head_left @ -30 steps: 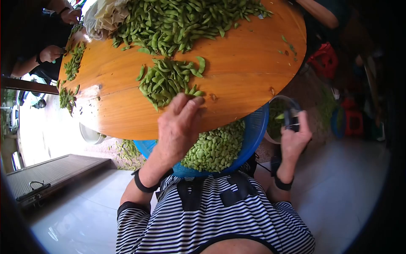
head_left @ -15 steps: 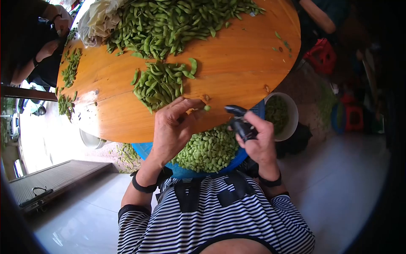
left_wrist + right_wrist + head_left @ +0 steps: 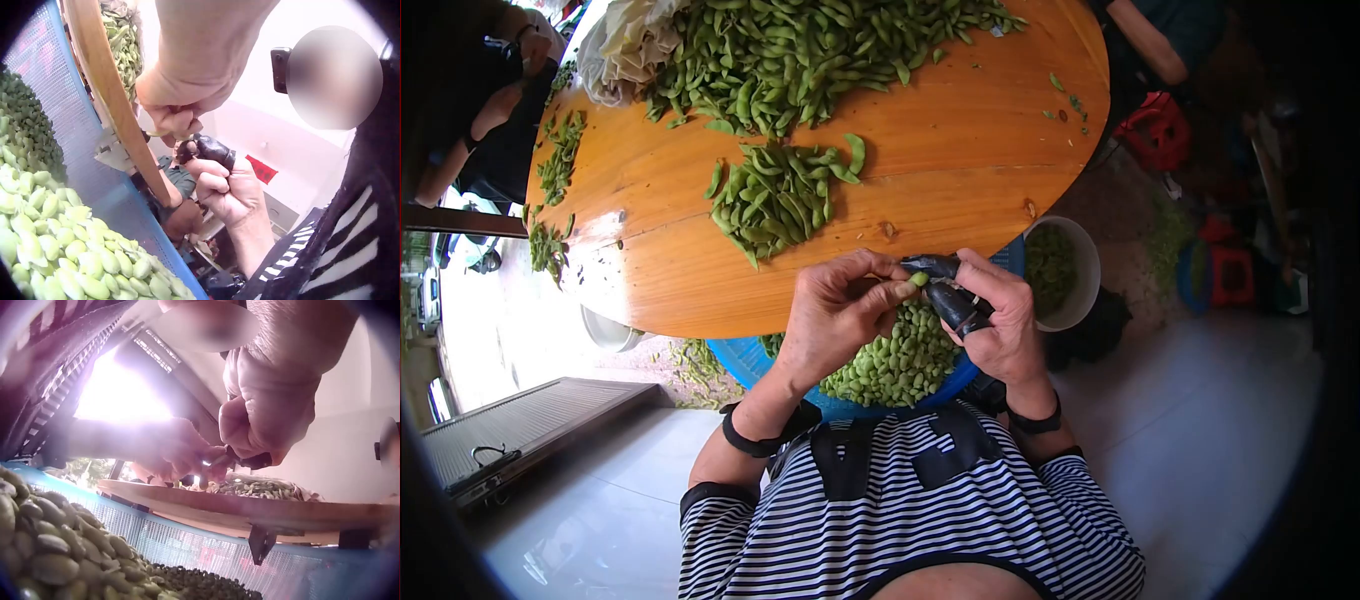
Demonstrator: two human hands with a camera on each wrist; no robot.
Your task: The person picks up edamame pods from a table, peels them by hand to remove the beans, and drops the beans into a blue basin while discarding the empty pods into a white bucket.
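Observation:
Over the near edge of the wooden table (image 3: 960, 200), my left hand (image 3: 840, 310) pinches a green edamame pod (image 3: 918, 280) between thumb and forefinger. My right hand (image 3: 1008, 325) meets it there, its thumb and forefinger in black finger covers (image 3: 953, 310) that close round the pod's end. Below both hands is a blue basket (image 3: 735, 362) heaped with shelled green beans (image 3: 890, 365). In the left wrist view the black-covered fingertips touch the left fingertips, and most of the pod is hidden. A small heap of edamame pods (image 3: 770, 205) lies just beyond my left hand.
A big pile of pods (image 3: 800, 65) and a crumpled pale cloth (image 3: 632, 50) cover the far side. A white bucket (image 3: 1090, 270) stands at right, near a red stool (image 3: 1155, 135). Other people's arms (image 3: 497, 110) show at the table's left and right edges.
My right hand has come in from beside the white bucket to meet the left. My left hand has lifted a pod from the small heap and moved right, nearer my body.

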